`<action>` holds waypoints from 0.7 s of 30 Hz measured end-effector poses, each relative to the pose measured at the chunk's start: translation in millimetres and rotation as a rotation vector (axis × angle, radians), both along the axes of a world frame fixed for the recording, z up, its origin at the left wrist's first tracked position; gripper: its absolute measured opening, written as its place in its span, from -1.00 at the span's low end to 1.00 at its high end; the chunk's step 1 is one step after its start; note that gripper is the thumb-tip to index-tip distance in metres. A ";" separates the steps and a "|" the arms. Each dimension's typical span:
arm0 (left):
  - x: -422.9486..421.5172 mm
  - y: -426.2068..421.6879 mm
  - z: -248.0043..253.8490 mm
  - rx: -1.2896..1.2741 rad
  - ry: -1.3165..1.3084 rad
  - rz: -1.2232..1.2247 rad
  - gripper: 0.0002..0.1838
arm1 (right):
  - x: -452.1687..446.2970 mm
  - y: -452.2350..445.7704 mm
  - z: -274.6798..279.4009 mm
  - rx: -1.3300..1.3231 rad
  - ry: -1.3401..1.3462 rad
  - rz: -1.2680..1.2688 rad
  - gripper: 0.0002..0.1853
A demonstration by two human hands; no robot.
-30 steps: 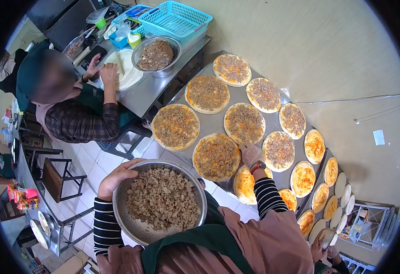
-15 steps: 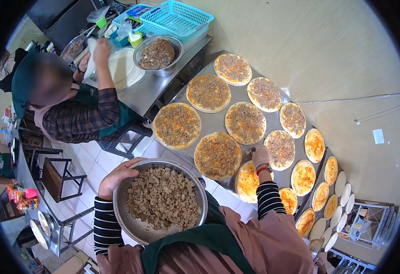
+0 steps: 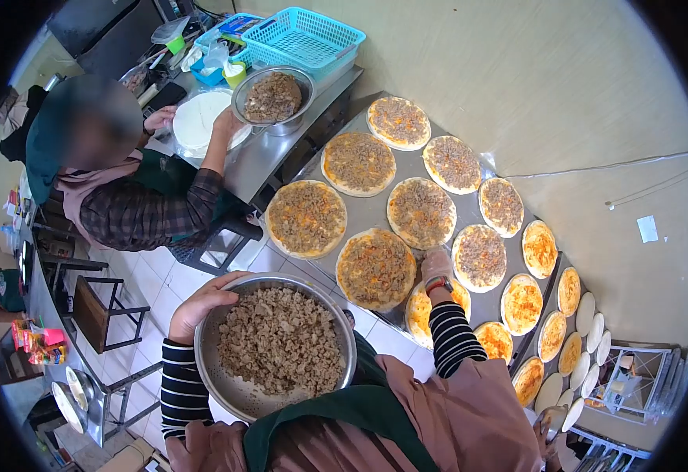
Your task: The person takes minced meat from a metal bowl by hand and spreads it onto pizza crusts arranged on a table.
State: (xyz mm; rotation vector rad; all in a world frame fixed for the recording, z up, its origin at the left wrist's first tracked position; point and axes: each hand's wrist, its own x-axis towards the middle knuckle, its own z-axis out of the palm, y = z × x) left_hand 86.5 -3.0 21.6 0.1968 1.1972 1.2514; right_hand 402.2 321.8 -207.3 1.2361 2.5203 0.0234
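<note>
Left hand [image 3: 200, 307]: thumb hooked over the rim of a wide steel bowl [image 3: 234, 389], the other fingers curled to the outer wall and mostly out of sight; a firm grip. Right hand [image 3: 437, 269], in a clear glove, reaches over the rounds; its fingers point away from me and I cannot tell whether they are spread, pinched or holding anything. It sits just beyond an orange-smeared round [image 3: 419, 312], next to a meat-covered round [image 3: 375, 270]; contact with either is uncertain. The bowl is held in front of the body, its near side close to the green apron [image 3: 344, 407], perhaps braced there. Crumbled meat [image 3: 281, 338] covers much of its bottom, leaving bare metal toward the body. My reading: bowl stiff, fairly heavy when filled this far, smooth and possibly greasy, best held by the rolled rim with support beneath; the meat soft, loose, quick to scatter, best taken in cupped fingers. The rounds look thin and floppy, better lifted from underneath. Around them, more rounds on the metal desk [image 3: 408, 164]. Farther off, a co-worker in a checked sleeve [image 3: 143, 208] handles white sheets [image 3: 202, 122] beside a second bowl of meat [image 3: 273, 96].
</note>
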 end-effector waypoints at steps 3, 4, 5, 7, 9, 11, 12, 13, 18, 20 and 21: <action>0.5 -4.0 4.5 -0.007 0.017 0.040 -0.36 | 3.6 11.9 -10.3 -0.061 0.455 -0.345 -0.81; 0.0 -3.2 6.7 0.015 0.011 0.019 -0.38 | -7.4 9.3 4.2 -0.063 0.457 -0.332 -0.81; 0.0 -3.7 8.0 0.034 0.002 -0.006 -0.39 | -16.8 4.2 18.2 -0.154 0.578 -0.401 -0.81; -1.5 -5.2 5.3 0.040 -0.010 -0.006 -0.40 | -40.8 -14.3 28.3 -0.344 0.911 -0.449 -0.79; -3.2 -3.7 4.5 0.054 -0.021 -0.013 -0.41 | -70.3 -23.0 24.8 -0.432 0.980 -0.221 -0.81; -2.1 -4.0 5.9 0.067 -0.033 -0.014 -0.43 | -93.7 -23.8 11.3 -0.350 0.818 -0.040 -0.82; -1.7 -4.8 7.9 0.067 -0.030 -0.010 -0.43 | -103.9 -26.5 6.6 -0.268 0.655 0.137 -0.82; -1.5 -5.2 10.2 0.060 -0.030 -0.014 -0.43 | -113.3 -34.1 16.5 -0.270 0.658 0.141 -0.82; -4.9 -11.6 10.3 0.073 -0.017 -0.021 -0.43 | -131.9 -35.7 43.9 -0.018 0.037 0.373 -0.78; -4.9 -14.4 11.2 0.083 -0.025 -0.034 -0.42 | -133.7 -38.1 56.5 -0.083 -0.018 0.303 -0.77; -5.0 -15.9 9.5 0.084 -0.026 -0.037 -0.42 | -133.6 -40.0 66.2 -0.144 -0.072 0.225 -0.77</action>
